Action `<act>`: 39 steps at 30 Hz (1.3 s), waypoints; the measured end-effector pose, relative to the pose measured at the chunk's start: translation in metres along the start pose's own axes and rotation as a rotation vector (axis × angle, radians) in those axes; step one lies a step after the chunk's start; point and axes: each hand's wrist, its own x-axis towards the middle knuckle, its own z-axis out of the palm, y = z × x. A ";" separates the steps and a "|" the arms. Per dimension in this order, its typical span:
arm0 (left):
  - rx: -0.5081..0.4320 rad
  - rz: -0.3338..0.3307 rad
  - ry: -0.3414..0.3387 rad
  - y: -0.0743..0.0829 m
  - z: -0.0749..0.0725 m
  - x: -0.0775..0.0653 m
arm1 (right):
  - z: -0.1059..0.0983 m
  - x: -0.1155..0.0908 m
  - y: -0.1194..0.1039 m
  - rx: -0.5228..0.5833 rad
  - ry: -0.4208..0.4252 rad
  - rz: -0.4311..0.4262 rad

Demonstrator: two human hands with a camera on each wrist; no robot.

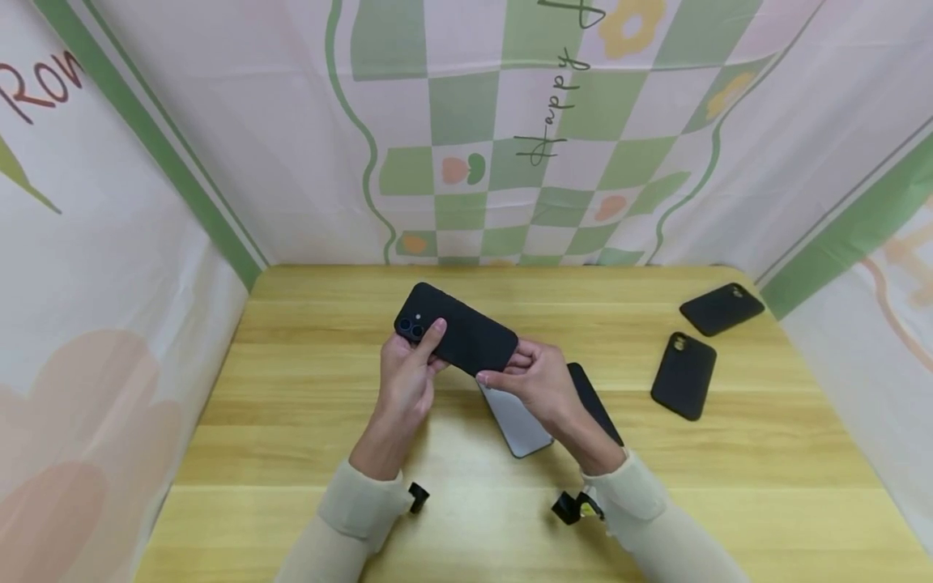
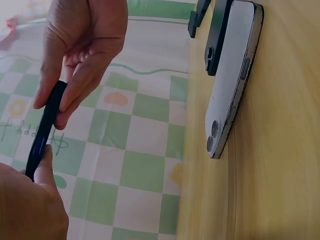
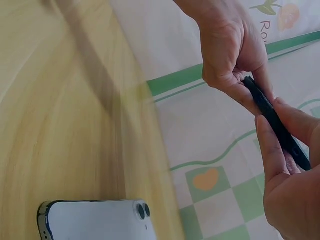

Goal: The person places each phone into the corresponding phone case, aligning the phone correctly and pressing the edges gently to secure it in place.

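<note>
A phone in a black case (image 1: 474, 332) is held above the table, its back with two lenses toward the head camera. My left hand (image 1: 406, 380) grips the lens end, thumb lying across the back. At the opposite end, my right hand (image 1: 538, 380) pinches a corner between thumb and fingers. Both wrist views show the cased phone (image 2: 46, 127) edge-on between the hands. Below, a silver-white phone (image 1: 519, 425) lies on the table, partly covered by the right hand in the head view. A black phone case (image 1: 594, 401) lies beside it, half hidden by the right forearm.
Two more black phone cases, one (image 1: 683, 376) nearer and one (image 1: 722, 309) farther back, lie on the right of the wooden table (image 1: 291, 421). Patterned cloth walls (image 1: 466, 105) enclose the back and sides. Small black devices (image 1: 567, 508) sit at the wrists.
</note>
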 end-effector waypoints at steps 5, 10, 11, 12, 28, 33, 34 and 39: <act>0.030 -0.015 -0.009 -0.001 -0.002 0.000 | -0.001 0.000 0.000 0.018 -0.027 0.029; 0.076 -0.012 -0.039 -0.001 -0.004 0.001 | -0.006 0.002 -0.002 -0.015 -0.033 0.044; 0.083 -0.014 -0.044 -0.001 -0.004 0.001 | -0.007 0.002 -0.002 -0.032 -0.033 0.039; 0.099 -0.014 -0.052 0.000 -0.005 0.001 | -0.009 0.003 -0.003 -0.050 -0.033 0.034; 0.450 -0.070 -0.218 0.014 -0.012 -0.002 | -0.013 0.010 -0.020 -0.320 -0.108 -0.062; 0.531 -0.093 -0.270 0.017 -0.016 -0.001 | -0.011 0.011 -0.022 -0.350 -0.162 -0.062; 0.539 -0.100 -0.272 0.017 -0.017 0.000 | -0.011 0.011 -0.022 -0.349 -0.170 -0.059; 0.552 -0.115 -0.261 0.019 -0.021 0.002 | -0.006 0.010 -0.019 -0.267 -0.169 -0.027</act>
